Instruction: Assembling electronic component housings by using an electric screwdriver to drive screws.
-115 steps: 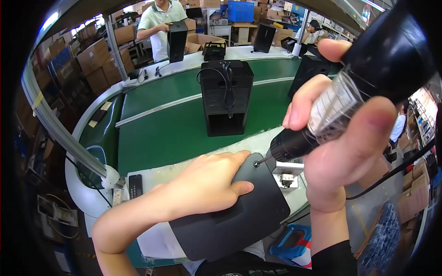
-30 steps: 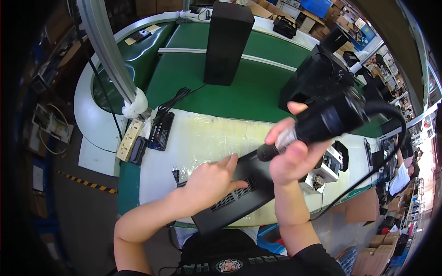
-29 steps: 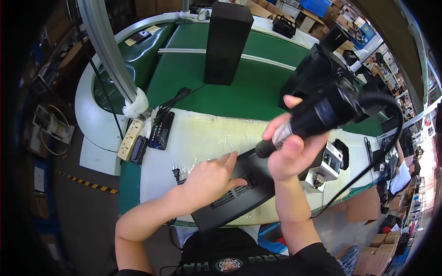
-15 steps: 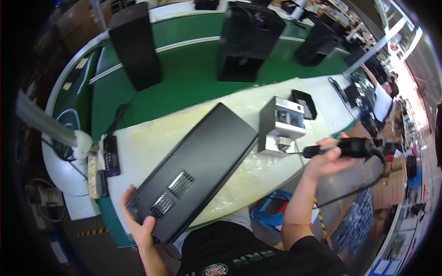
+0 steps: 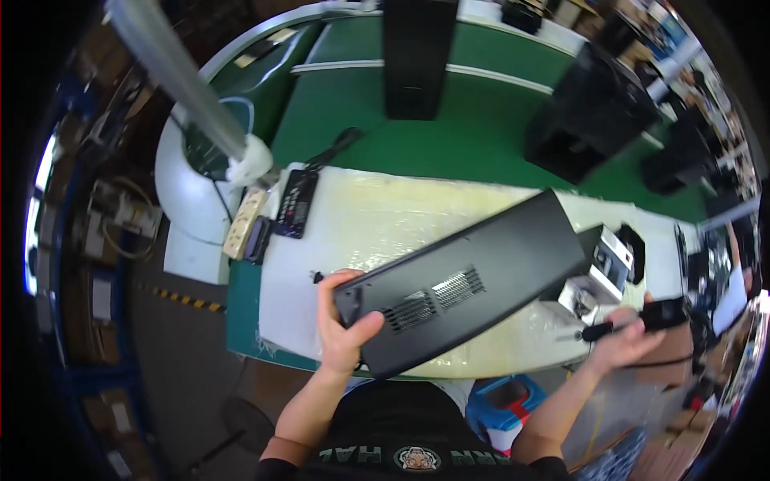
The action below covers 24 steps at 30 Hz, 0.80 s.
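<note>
My left hand (image 5: 341,327) grips the near left end of a long black metal case (image 5: 505,260), thumb on top and fingers around the edge. Two vent grilles show on the case's upper face. The case slants across the padded white mat, its far right end beside a small screw feeder (image 5: 607,268). In my right hand (image 5: 628,346) is a black electric screwdriver (image 5: 664,314), its bit pointing left just in front of the feeder. Whether a screw sits on the bit is too small to tell.
Left on the mat lie a black remote control (image 5: 297,204) and a cream power strip (image 5: 245,224). Tall black cases (image 5: 417,60) stand on the green conveyor (image 5: 481,104) beyond. A grey post (image 5: 180,76) rises at the left. A blue stool (image 5: 501,409) stands below the bench.
My view has swung left, so the bench appears shifted right. The case lies flatter across the view, and the screwdriver bit has drawn nearer to the case.
</note>
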Motion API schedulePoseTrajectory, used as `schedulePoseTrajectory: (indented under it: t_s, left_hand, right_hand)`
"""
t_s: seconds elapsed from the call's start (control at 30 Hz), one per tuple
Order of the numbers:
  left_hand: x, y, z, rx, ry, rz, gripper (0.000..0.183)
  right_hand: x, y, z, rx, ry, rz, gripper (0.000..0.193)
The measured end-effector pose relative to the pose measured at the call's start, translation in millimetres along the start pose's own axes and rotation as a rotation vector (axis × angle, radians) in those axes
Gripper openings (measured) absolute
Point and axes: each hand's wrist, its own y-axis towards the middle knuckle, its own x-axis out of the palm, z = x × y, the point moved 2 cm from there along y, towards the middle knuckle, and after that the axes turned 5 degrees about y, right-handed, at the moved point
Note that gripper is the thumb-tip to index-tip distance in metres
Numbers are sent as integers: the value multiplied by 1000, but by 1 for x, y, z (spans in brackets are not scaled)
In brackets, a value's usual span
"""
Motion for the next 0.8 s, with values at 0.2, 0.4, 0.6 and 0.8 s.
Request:
schedulePoseTrajectory:
  t_s: [0.2, 0.4, 0.6, 0.8]
  left_hand:
    - [-8, 1, -5, 44, -57, -11, 61]
    - [-8, 5, -9, 66, -67, -61, 57]
    - [-10, 4, -12, 87, 8, -64, 58]
    - [-14, 8, -15, 131, 96, -58, 58]
  right_hand:
    - [106, -2, -144, 117, 570, 84, 66]
    - [204, -35, -200, 188, 921, -373, 81]
    - [249, -64, -196, 121, 507, -562, 86]
    - [260, -78, -203, 129, 284, -676, 89]
